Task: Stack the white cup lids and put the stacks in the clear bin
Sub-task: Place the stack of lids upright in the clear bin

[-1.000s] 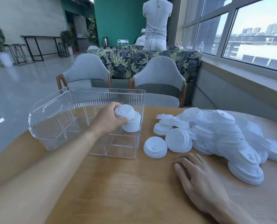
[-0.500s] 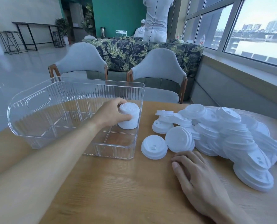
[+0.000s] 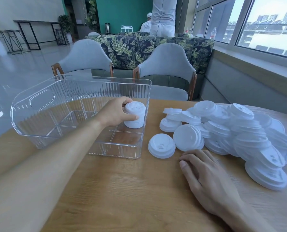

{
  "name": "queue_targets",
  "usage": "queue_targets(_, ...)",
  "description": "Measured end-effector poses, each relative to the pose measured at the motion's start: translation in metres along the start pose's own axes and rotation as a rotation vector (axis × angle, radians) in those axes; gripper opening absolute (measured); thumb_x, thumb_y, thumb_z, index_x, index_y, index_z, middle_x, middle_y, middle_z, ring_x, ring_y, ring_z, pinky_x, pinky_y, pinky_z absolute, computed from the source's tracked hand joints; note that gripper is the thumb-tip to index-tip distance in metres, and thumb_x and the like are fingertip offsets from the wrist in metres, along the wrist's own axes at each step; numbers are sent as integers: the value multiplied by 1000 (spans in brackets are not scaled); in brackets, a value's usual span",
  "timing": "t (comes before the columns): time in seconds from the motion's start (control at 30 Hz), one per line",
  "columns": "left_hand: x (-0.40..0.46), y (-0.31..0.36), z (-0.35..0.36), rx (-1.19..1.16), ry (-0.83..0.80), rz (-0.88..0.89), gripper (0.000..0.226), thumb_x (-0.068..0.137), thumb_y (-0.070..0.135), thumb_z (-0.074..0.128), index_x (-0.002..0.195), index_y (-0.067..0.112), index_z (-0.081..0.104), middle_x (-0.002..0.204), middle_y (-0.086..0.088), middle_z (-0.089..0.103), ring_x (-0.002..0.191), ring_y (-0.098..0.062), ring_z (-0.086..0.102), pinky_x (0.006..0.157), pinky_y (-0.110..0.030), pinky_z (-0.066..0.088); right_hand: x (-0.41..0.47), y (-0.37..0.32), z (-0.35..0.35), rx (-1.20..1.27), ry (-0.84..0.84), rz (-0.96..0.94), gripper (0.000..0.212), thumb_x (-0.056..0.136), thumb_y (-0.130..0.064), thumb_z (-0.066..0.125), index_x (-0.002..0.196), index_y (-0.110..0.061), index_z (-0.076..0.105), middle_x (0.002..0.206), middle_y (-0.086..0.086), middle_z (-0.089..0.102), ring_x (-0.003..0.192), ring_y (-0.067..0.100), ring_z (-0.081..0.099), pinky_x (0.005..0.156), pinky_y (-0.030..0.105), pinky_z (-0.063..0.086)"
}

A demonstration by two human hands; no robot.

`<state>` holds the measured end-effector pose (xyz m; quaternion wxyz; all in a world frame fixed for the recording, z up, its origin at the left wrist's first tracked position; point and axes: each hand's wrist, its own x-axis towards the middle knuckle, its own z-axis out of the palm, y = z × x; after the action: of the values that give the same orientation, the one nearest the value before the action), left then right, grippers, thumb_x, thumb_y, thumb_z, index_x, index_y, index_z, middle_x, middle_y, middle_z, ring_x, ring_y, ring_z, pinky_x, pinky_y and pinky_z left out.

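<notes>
The left hand (image 3: 116,113) is gripping a stack of lids (image 3: 134,114), fingers curled round it, having lowered it onto the floor of the clear bin (image 3: 82,84) at its right end; release seems next. The right hand (image 3: 206,178) is resting flat on the tabletop (image 3: 122,190) beside the loose pile of lids (image 3: 239,131), most still unstacked.

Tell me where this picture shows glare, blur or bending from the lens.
Head view: daylight from the window at right blows out the sky; the bin walls catch glints; the floor at far left is smeared; straight window frames bow, typical wide-angle distortion; the lids stay fairly sharp.
</notes>
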<state>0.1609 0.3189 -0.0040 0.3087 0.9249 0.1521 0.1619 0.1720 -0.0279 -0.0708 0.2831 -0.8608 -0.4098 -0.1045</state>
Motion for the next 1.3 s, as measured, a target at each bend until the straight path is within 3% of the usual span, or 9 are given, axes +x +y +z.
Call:
queue_targets(0.27, -1, 0, -2, 25, -59, -42, 80, 77, 42, 89, 144, 21, 50, 143, 4, 57, 132, -16, 54, 113, -43, 45, -2, -1, 0, 0, 16, 1, 25, 103, -43, 42, 100, -34, 65, 106, -25, 56, 106, 2, 51, 89, 24, 42)
queue_targets(0.4, -10, 11, -6, 13, -29, -33, 98, 80, 36, 87, 157, 18, 30, 161, 0, 39, 145, -17, 41, 114, -30, 35, -5, 0, -1, 3, 37, -9, 25, 104, -42, 43, 98, -32, 65, 104, -24, 57, 103, 2, 53, 88, 25, 44)
queue_targets(0.5, -20, 20, -14, -18, 57, -40, 96, 83, 41, 83, 158, 19, 28, 161, -1, 40, 144, -15, 42, 108, -30, 36, -8, 1, -1, 18, 36, 10, 22, 103, -40, 45, 98, -31, 65, 104, -24, 58, 104, 3, 53, 88, 29, 47)
queue_targets(0.63, -39, 35, -22, -33, 219, -19, 63, 95, 37, 71, 148, 17, 44, 137, 0, 58, 118, -13, 57, 94, -27, 43, -16, -2, -4, -2, 41, 24, 18, 100, -38, 50, 97, -29, 65, 106, -22, 59, 105, 4, 52, 85, 28, 48)
queue_targets(0.73, -58, 46, -20, -48, 333, 23, 28, 97, 30, 66, 122, 21, 58, 106, 10, 63, 91, -7, 60, 83, -31, 52, -24, -4, -5, -22, 48, 27, 13, 97, -33, 55, 95, -27, 67, 108, -21, 60, 106, 4, 53, 82, 23, 48)
queue_targets(0.8, -71, 54, -15, -35, 396, 38, 5, 98, 29, 63, 100, 25, 61, 92, 13, 63, 80, -6, 58, 71, -32, 50, -30, -5, -7, -24, 48, 28, 11, 96, -31, 57, 94, -26, 67, 107, -21, 60, 105, 4, 52, 81, 22, 47)
queue_targets(0.93, -100, 72, -1, -35, 484, 74, 29, 102, 32, 58, 74, 22, 56, 69, 8, 58, 64, -12, 53, 55, -32, 37, -45, -6, -13, -5, 52, 26, 7, 95, -28, 59, 92, -27, 66, 103, -22, 58, 102, 3, 51, 81, 19, 44)
queue_targets(1.07, -135, 92, 20, -29, 521, 100, 33, 101, 29, 57, 70, 20, 53, 58, 6, 53, 59, -14, 51, 53, -33, 37, -62, -1, -22, 3, 44, 34, 8, 95, -29, 58, 94, -27, 66, 104, -22, 58, 103, 2, 50, 83, 20, 44)
queue_targets(1.3, -184, 113, 81, -15, 384, 83, 32, 98, 36, 62, 71, 22, 56, 57, 7, 55, 59, -14, 54, 55, -37, 45, -85, 8, -37, 21, 46, 33, 5, 94, -27, 61, 95, -28, 66, 106, -23, 57, 104, 1, 50, 87, 19, 44)
